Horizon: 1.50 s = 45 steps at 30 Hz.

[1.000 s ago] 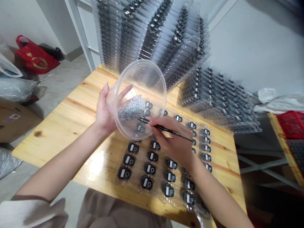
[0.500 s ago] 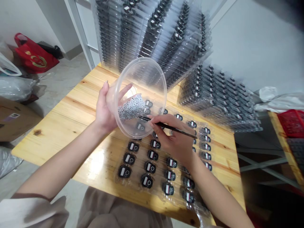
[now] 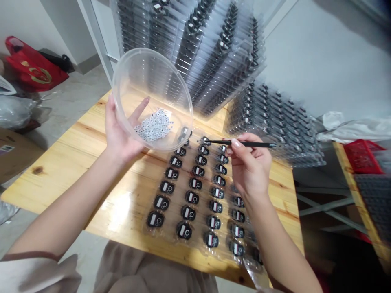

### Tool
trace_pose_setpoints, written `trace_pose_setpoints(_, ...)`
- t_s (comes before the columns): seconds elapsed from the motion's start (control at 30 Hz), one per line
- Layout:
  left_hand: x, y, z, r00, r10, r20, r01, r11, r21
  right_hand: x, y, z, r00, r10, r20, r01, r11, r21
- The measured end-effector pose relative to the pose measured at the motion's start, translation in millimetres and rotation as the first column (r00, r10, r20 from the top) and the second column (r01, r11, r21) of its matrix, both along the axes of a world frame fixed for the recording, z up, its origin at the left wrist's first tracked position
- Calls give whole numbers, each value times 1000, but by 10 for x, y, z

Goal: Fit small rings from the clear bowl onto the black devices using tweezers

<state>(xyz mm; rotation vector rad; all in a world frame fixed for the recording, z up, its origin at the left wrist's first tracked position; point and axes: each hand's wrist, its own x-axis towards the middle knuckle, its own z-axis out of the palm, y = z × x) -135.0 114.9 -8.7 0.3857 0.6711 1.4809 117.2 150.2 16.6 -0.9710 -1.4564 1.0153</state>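
My left hand (image 3: 126,136) holds a clear round plastic tub (image 3: 154,97) tilted, its opening towards me. Small pale ring-like pieces (image 3: 154,125) are heaped on its lower side. Black tweezers (image 3: 244,143) are pinched in my right hand (image 3: 252,167), their tips pointing left, just right of the tub. A tiny dark piece appears near the tips; whether they grip it is unclear. Under both hands lies a clear plastic tray (image 3: 174,238) with rows of black rounded parts (image 3: 155,219), each with a white rectangle and rings.
Tall stacks of filled clear trays (image 3: 195,53) stand at the table's back, with a lower stack (image 3: 275,118) at right. The wooden table (image 3: 61,162) has its edge near my lap. Beyond it are a red bag (image 3: 36,71) at left and a red basket (image 3: 363,156) at right.
The tweezers have come out of the tub and moved right with my right hand, now above the tray. My left hand and the tub have shifted left and up. The view has shifted slightly.
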Motion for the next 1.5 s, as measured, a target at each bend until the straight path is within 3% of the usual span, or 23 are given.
trace_pose_setpoints(0.17,-29,3,23,998,28,-54,-29,999,-22,9,82,-175,995,-28,-92,-8,929,-371)
trace_pose_setpoints(0.37,12,2,28,996,35,-88,-39,998,-52,-104,133,-320,999,34,-3,-31,889,-456)
trace_pose_setpoints(0.93,26,7,30,999,5,-37,-6,999,-35,-144,132,-348,989,70,133,-8,909,-417)
trace_pose_setpoints(1.23,16,3,11,992,-7,-124,4,1000,-29,-164,96,-344,981,93,169,-27,933,-360)
trace_pose_setpoints(1.5,19,11,24,994,8,-113,-17,997,-75,-156,6,-248,954,45,296,2,988,-157)
